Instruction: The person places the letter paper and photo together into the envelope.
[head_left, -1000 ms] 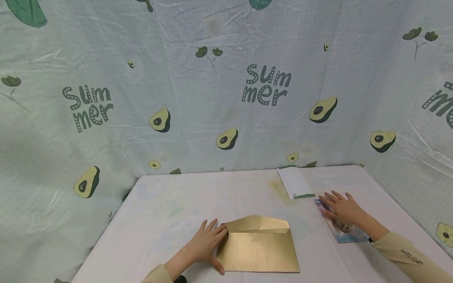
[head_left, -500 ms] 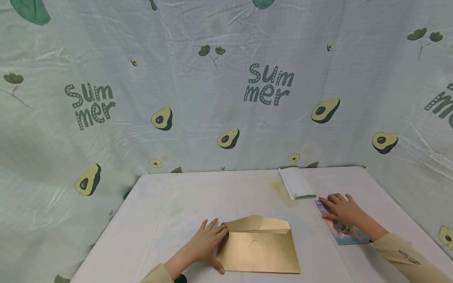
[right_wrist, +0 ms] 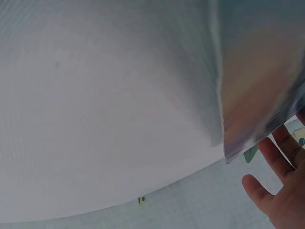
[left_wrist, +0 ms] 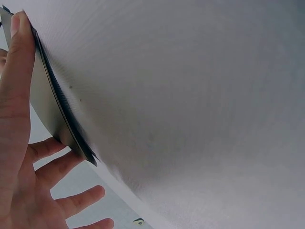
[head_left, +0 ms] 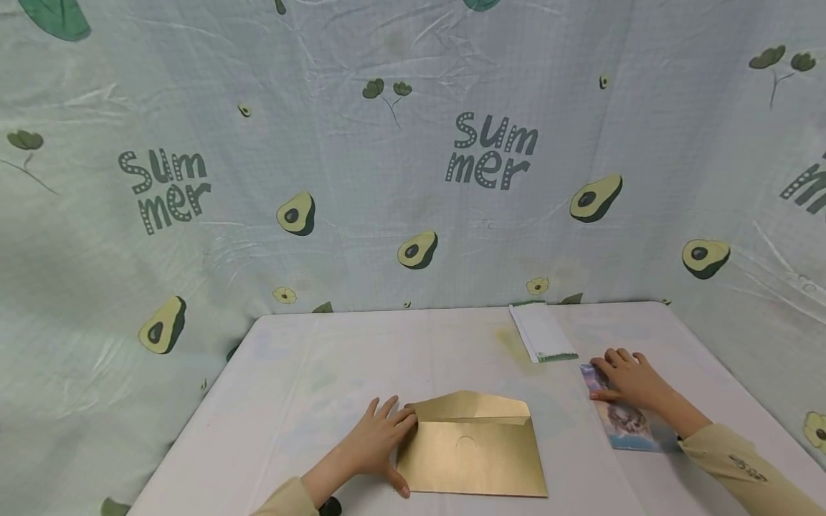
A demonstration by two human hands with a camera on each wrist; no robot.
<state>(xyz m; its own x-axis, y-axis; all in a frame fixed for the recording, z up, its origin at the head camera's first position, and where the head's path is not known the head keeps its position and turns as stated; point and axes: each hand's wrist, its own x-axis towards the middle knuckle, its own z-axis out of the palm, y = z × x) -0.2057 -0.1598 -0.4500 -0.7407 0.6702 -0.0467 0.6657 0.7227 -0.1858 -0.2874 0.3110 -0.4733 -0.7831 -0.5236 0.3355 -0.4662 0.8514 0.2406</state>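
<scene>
A gold envelope [head_left: 471, 459] lies on the table, its flap folded open toward the far side. My left hand [head_left: 374, 441] spans the envelope's left end, the thumb at the near corner and the fingers at the far one. In the left wrist view its other fingers are spread and straight. To the right, my right hand [head_left: 629, 380] holds a glossy picture card [head_left: 629, 423] by its far end, thumb at the left edge and fingers bent over the far edge. The right wrist view shows the card [right_wrist: 257, 76] close up; the thumb is hidden there.
Beyond the card lies a flat white rectangle [head_left: 542, 333] with green patterned ends. The pale table [head_left: 387, 351] meets a hanging cloth [head_left: 348, 165] printed with avocados at its back and sides.
My right hand's fingers have bent from spread to curled at the card's far end. The card has shifted slightly toward me. My left hand and the envelope stay as they were.
</scene>
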